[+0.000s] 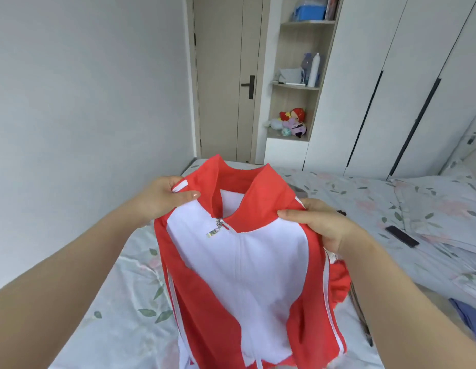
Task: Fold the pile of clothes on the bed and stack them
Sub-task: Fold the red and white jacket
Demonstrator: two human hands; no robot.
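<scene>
Jacket [245, 262]: held up over the bed, zipped front facing the camera. Its long axis runs from the hem, near and low, to the collar, far and high.
Left hand [162, 198]: pinches the shoulder on its side, thumb on front.
Right hand [319, 225]: pinches the other shoulder, thumb on front.
Bed [119, 302]: floral sheet beneath.
Phone [402, 235]: on the bed, to the right.

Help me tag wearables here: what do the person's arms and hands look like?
The left forearm and right forearm are bare to the frame edge: no sleeves or cuffs. The left hand and right hand show no gloves, rings, watch or bracelet.
</scene>
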